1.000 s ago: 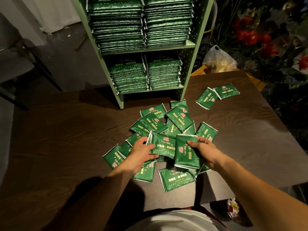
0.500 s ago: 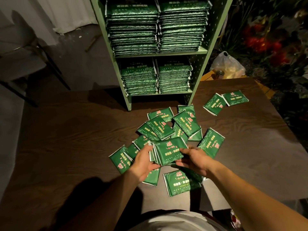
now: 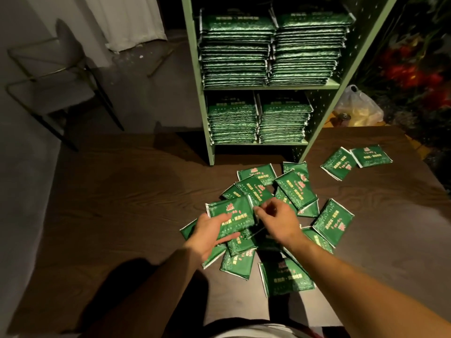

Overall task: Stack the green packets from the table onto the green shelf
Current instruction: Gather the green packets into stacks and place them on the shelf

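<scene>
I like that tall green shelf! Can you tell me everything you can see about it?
The shelf is pale green, looks like painted metal, and stands upright at the far edge of the table. Its right side panel has rows of small holes. Two levels show, each holding two neat stacks of green packets side by side; the upper stacks are taller. Its top is out of view. Neither hand touches it.

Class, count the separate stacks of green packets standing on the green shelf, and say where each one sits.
4. On the upper board: the upper left stack and the upper right stack. On the lower board: the lower left stack and the lower right stack. Boards above the frame may hold more.
</scene>
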Motion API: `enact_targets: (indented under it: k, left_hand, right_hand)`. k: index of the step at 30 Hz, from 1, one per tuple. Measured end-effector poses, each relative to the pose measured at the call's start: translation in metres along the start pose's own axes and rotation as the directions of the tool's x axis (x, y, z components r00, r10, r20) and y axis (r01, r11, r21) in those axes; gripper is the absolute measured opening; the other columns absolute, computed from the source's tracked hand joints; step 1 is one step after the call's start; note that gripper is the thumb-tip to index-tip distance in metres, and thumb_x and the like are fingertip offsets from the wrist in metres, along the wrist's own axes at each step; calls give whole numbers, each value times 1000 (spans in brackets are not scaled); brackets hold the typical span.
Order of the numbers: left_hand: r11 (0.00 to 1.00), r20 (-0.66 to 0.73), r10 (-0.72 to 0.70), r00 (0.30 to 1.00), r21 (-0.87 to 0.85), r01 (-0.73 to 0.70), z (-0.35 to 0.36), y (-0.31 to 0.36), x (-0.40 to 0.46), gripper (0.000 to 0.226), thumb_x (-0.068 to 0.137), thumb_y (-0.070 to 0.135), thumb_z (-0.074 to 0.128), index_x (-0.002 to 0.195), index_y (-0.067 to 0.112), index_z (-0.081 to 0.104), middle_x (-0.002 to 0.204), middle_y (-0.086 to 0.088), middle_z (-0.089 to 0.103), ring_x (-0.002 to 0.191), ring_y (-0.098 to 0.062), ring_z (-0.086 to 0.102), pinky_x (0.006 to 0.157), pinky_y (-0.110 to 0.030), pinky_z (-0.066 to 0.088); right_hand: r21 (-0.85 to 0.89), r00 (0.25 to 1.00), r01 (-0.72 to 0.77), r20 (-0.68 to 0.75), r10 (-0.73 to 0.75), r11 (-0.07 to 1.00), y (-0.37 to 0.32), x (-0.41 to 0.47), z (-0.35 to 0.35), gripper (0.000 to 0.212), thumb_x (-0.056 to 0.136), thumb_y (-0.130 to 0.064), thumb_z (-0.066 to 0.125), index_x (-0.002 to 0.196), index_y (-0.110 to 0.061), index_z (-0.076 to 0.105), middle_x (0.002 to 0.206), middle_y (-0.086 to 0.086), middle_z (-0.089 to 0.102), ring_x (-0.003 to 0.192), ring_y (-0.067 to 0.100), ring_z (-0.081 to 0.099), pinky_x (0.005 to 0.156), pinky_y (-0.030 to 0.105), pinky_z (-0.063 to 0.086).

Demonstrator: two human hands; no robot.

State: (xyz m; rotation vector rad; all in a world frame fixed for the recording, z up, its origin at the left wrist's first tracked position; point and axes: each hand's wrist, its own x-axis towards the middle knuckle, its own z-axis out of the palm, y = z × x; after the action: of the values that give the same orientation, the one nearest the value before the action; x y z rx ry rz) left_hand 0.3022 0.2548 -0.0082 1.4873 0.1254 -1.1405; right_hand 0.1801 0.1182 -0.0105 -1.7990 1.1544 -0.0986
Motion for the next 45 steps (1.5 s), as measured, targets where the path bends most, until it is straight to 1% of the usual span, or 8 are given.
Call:
enact_targets:
  k: [8,19,25,31,35,37,41,45]
  left_hand:
    - [998,-175,68,982,23,-65,-40,19,11,78,96,13,66,157,7,18,161,-17,30,80,-25,77,87,-41,61]
    - [993,-189,82,979,99,-64,-56,26,20,70,99,15,64,155,6,24,156,-14,39,82,-23,76,85,-39,62]
    - [998,-151,35,988,-44,-42,-48,33,34,58,98,11,60,151,5,36,149,-14,46,72,-20,76,84,-44,62]
    - [960,177,-95,980,-242,137,-33,42,24,43,95,37,64,126,8,65,131,-22,64,108,-39,69,82,-52,59]
    - [983,176,-114,978,-121,136,-28,29,30,103,51,42,99,138,11,54,140,-21,56,117,-36,65,89,-50,59]
    - [993,132,-91,987,-63,100,-32,22,40,133,33,41,104,146,18,40,151,-18,45,129,-33,56,103,-51,51]
    - [998,85,-65,994,-21,67,-34,18,38,102,72,11,89,150,8,23,154,-17,34,143,-30,37,121,-44,29]
    - [999,155,-41,987,-26,45,-26,16,34,140,31,40,106,147,13,33,152,-22,43,137,-32,48,118,-50,36]
  right_hand:
    - [-665,982,189,117,-149,723,-16,32,32,92,88,-69,54,156,-22,15,162,13,19,149,32,20,123,46,18]
    - [-626,973,202,42,-226,754,-25,21,34,30,96,-14,60,124,-18,51,100,-2,58,75,15,56,68,22,52]
    - [-536,826,459,-35,-562,708,-21,5,23,57,82,-6,74,134,-20,53,121,-5,59,97,15,63,87,21,52]
    - [-533,649,668,77,-757,519,-15,-4,27,48,81,-4,77,123,-15,56,126,-2,53,109,16,54,95,29,52]
    - [-522,594,734,183,-784,434,-9,-8,18,42,82,-18,74,121,-16,57,140,3,46,129,21,47,111,36,42]
    - [-470,634,731,197,-748,495,-8,-11,12,47,82,-37,69,124,-19,58,149,6,39,137,23,39,115,39,35]
    - [7,964,265,-16,-264,964,-18,-13,1,56,81,-52,76,124,-29,47,134,-2,47,116,13,53,96,25,45]
    - [188,981,-103,180,69,977,-11,4,0,57,78,-32,84,125,-18,55,118,7,64,87,23,68,73,36,57]
